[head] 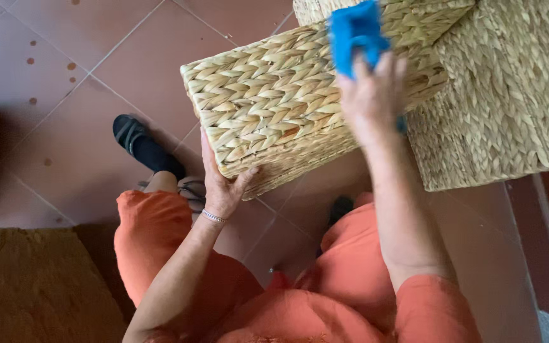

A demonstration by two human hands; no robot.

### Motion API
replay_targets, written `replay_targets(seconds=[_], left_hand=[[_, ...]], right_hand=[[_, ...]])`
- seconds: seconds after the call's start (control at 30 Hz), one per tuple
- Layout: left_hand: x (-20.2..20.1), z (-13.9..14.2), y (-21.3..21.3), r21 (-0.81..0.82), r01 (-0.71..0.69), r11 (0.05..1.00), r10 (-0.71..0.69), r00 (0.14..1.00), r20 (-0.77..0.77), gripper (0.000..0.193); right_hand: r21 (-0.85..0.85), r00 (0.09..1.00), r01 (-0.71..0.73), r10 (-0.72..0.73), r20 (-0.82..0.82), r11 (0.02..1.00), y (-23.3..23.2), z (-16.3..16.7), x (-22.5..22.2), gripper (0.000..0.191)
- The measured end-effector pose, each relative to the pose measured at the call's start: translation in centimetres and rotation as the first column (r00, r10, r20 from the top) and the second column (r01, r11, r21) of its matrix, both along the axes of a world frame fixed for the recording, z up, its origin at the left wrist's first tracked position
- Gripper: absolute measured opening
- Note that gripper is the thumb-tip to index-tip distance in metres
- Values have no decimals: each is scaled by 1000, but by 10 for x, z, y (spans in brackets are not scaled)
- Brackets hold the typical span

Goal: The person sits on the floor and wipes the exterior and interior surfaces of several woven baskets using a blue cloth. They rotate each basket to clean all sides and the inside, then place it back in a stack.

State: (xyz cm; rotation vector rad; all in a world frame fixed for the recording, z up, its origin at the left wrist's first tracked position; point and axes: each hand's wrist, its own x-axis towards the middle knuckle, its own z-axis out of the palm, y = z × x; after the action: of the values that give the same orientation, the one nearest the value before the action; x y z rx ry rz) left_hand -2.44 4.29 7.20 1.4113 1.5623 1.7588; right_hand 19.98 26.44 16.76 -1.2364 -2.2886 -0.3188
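Right hand (370, 89) grasps a blue cloth (354, 35) against the woven basket (268, 105); left hand (222, 181) clasps its lower edge; wiping seems partway.

Two hands show: the left hand (222, 184) at lower centre of the frame and the right hand (368, 89) at upper centre. One blue cloth (353, 33) sits at the top centre. Woven baskets number two: the tilted basket (268, 101) in the upper middle and the larger basket (509, 95) at upper right. One black sandal (142, 146) is clear at left of centre. One bracelet (213, 216) circles a wrist.
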Motion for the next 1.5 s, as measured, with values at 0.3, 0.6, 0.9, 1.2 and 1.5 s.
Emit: replay_targets(seconds=[0.3,0.6,0.9,1.2,1.5], left_hand=[[-3,-9,-7,-82,192,978,-136,882,451,115],[-5,14,-18,37,263,964,-264,932,249,118],[-21,12,12,156,128,980,-194,808,556,79],[-2,36,0,57,82,995,-100,829,551,81],[-24,21,4,22,107,994,-107,914,392,80]], right_hand=[[119,650,-732,741,-169,670,-173,13,-97,15],[95,989,31,-16,-149,995,-10,-5,66,25],[49,997,-81,82,-9,995,-87,-4,12,28],[158,858,-487,504,-93,859,-142,-35,-3,6],[52,940,130,-106,-324,990,-12,-40,138,49]])
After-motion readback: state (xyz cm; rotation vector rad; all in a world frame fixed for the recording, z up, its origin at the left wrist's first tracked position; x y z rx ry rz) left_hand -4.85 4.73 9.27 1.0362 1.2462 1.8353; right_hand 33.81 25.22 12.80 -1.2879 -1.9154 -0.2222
